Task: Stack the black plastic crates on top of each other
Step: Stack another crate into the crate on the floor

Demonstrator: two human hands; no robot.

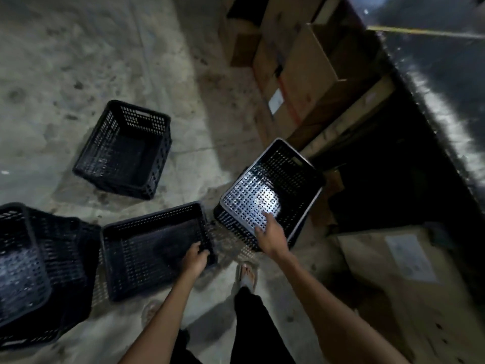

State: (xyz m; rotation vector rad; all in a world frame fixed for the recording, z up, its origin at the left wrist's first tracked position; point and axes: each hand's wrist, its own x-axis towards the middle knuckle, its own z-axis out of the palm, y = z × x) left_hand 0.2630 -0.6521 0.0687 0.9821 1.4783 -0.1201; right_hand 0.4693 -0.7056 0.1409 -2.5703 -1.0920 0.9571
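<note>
Black crates were seen in four spots on the gray floor (78, 61). The middle crate (147, 248) was held at its near R corner by the left hand (195, 258). Its fingers were curled over the rim, close together, tips hidden inside. The right crate (283, 179) was tipped up w/ its open side turned to the camera. It was held at the near rim by the right hand (270, 233). Those fingers were laid over the rim onto the lit wall, pressed together, thumb out to the side. Whether another crate sat under it could not be told. A far crate (123, 151) was set alone, well apart. A pile of crates (34, 258) was seen at the L edge, just beside the middle crate. Brown boxes (309, 82) were stacked behind the right crate. A foot (246, 277) in a sandal was seen btwn the arms.
</note>
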